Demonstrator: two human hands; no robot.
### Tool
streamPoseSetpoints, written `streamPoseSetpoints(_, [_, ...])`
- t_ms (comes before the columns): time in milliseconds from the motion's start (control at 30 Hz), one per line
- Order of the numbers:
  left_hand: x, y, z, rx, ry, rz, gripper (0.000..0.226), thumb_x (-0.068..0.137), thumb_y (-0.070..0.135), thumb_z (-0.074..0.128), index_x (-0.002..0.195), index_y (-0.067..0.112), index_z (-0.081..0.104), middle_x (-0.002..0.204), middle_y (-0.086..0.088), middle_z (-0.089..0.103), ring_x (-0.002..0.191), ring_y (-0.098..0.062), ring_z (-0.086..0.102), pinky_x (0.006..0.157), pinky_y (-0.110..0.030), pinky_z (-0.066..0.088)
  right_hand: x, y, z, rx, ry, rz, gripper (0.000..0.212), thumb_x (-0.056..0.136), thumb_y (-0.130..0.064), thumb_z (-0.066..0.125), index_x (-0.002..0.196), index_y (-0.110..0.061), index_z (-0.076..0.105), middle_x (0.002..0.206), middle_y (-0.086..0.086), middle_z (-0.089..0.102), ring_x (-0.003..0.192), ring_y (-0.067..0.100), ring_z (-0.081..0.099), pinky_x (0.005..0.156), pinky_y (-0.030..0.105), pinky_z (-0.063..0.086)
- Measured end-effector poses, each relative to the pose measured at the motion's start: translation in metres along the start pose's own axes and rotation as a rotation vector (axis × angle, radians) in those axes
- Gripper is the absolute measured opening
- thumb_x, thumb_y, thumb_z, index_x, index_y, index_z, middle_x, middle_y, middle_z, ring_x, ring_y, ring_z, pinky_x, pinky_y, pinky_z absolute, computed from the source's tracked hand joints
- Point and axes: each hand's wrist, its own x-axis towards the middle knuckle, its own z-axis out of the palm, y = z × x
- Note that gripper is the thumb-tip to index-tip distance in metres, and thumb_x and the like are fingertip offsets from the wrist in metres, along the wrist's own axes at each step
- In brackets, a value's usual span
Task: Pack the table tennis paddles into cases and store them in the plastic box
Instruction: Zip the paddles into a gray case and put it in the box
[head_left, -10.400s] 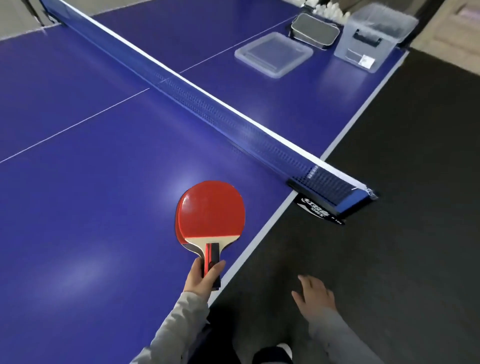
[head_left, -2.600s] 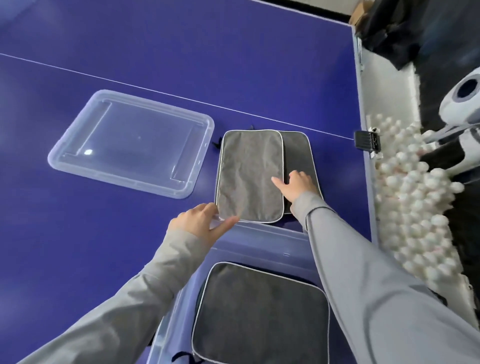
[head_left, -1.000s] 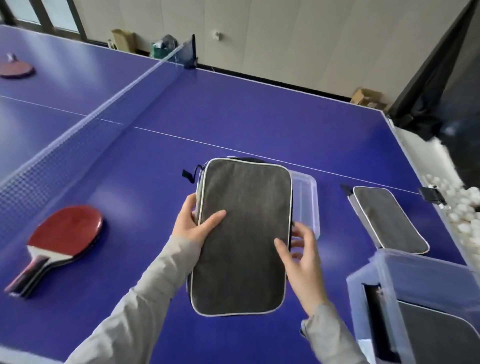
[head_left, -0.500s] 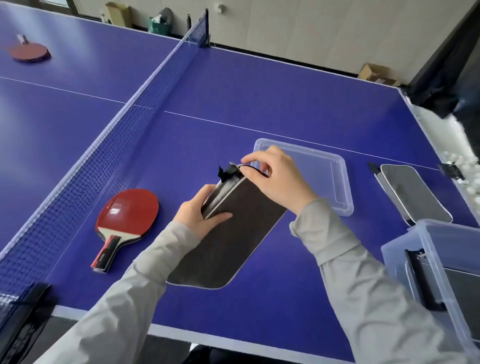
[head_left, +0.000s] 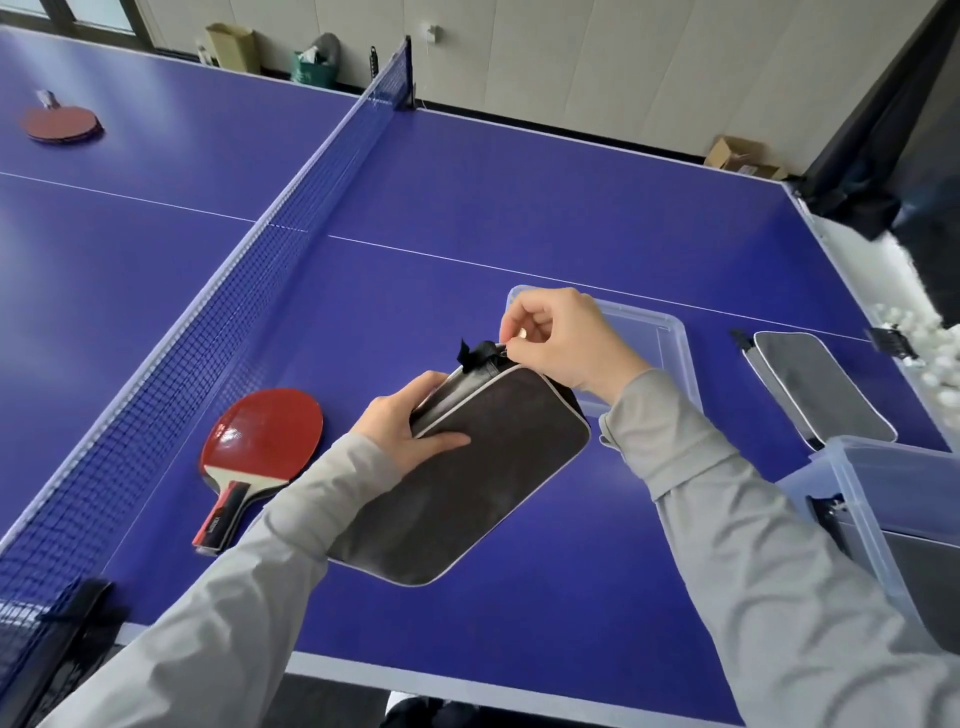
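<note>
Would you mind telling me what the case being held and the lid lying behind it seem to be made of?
The case looks like dark grey woven fabric, matte and slightly fuzzy, with pale piping along its edges. The lid appears to be clear, glossy plastic: the blue table shows through it, and its rim looks moulded and rigid.

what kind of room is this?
Probably an indoor table tennis practice room: a blue table tennis table with its net, red paddles lying on it, and a heap of white balls off its right end.
</note>
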Motion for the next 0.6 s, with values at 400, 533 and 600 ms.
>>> streamPoseSetpoints(400, [0.003, -0.008, -0.020, -0.324, 0.005, -0.167, 0.043, 0.072, 0.012, 0.080, 0.099, 0.035, 0.056, 0.072, 0.006, 0.071, 0.065, -0.004, 0.066, 0.063, -0.015, 0.053, -0.014, 0.055, -0.008, 0.042, 0.129, 0.096, 0.007, 0.084, -0.006, 0.066, 0.081, -0.013, 0.069, 0.071, 0.003, 0.068, 0.062, 0.014, 0.063, 0.067, 0.023, 0.053])
streamPoseSetpoints(533, [0.005, -0.012, -0.026, -0.459, 0.050, -0.237, 0.039, 0.074, 0.009, 0.077, 0.099, 0.031, 0.059, 0.071, 0.003, 0.073, 0.062, -0.010, 0.069, 0.055, -0.019, 0.054, -0.026, 0.079, -0.005, -0.050, 0.158, 0.133, 0.007, 0.085, -0.008, 0.065, 0.084, -0.013, 0.070, 0.074, 0.000, 0.070, 0.069, 0.016, 0.065, 0.071, 0.021, 0.051])
streamPoseSetpoints(600, [0.005, -0.015, -0.028, -0.511, 0.090, -0.273, 0.035, 0.076, 0.010, 0.075, 0.098, 0.033, 0.060, 0.070, 0.005, 0.073, 0.060, -0.009, 0.069, 0.052, -0.018, 0.052, -0.035, 0.088, -0.003, -0.059, 0.168, 0.142, 0.009, 0.085, -0.006, 0.064, 0.085, -0.012, 0.070, 0.074, 0.002, 0.072, 0.068, 0.013, 0.067, 0.070, 0.014, 0.049])
